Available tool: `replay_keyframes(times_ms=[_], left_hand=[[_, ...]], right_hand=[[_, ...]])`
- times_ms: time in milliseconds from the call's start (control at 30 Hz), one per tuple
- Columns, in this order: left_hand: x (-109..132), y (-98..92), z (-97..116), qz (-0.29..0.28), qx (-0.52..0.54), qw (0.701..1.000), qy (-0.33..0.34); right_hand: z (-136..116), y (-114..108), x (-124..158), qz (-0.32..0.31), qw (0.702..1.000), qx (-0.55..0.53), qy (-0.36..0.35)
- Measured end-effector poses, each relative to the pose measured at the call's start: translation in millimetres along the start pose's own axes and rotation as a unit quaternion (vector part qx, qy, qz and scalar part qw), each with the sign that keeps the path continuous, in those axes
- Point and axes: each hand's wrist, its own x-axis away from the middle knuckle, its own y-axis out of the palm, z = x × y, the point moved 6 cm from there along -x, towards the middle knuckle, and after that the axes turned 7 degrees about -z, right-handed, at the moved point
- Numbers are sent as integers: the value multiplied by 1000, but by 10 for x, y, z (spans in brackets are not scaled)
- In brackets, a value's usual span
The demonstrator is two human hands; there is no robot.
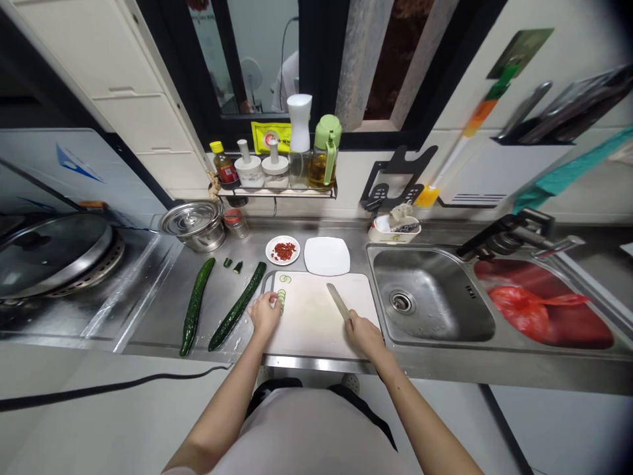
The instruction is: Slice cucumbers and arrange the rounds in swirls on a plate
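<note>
At the left side of the white cutting board (316, 330), my left hand (264, 313) has its fingers curled and closed on a short row of thin cucumber slices (281, 297). A couple more slices lie just beyond them. My right hand (364, 335) grips a knife (338, 300) by its handle, its blade slanting away to the upper left over the board's right half, apart from the slices. Left of the board lie two whole-looking cucumbers, one nearer (237, 307) and one farther (197, 307). Two small cucumber end pieces (238, 267) rest behind them.
Behind the board stand a small plate of chopped red pieces (283, 251) and a white square plate (327, 256). A sink (430, 303) adjoins on the right, with a red plastic bag (521, 313) in the second basin. Left are a lidded steel pot (195, 227) and a covered pan (54, 257).
</note>
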Motion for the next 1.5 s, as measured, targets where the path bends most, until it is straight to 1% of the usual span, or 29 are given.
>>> replay_keyframes(times_ms=[67,167,333,433,533,700,900,967,1033,1100,1167,1300,1400,1500], left_hand=[[-130,-30,125,1,-7,1000,14],[-347,-46,322,-11,-45,998,39],[-632,8,543,-33,-131,988,79],[-716,60,613,-32,-176,978,109],[-756,98,635,-22,-210,969,125],[-783,121,642,-21,-228,963,142],[-775,44,669,-16,-192,972,134],[-763,31,665,-31,-165,979,112],[-729,46,656,-53,-116,988,84],[-658,99,661,-78,-50,993,67],[-551,193,674,-105,12,993,58],[-290,431,682,-159,81,983,34],[-139,545,704,-178,73,981,31],[-74,539,741,-155,4,987,36]], right_hand=[[-9,-7,7,1,1000,1,0],[-17,-17,23,0,1000,5,3],[-15,-24,24,0,1000,0,5],[-3,-11,6,-4,1000,-7,5],[11,5,-9,-4,1000,-7,8],[20,18,-19,-2,1000,-8,4],[21,16,-19,2,1000,-5,5],[22,23,-22,1,1000,-7,5],[20,29,-25,1,1000,-7,5],[14,25,-23,5,1000,-6,3],[5,17,-16,7,1000,-4,3],[-13,-1,11,5,1000,-1,1],[-22,-7,22,5,1000,3,-4],[-24,-8,18,7,1000,10,-8]])
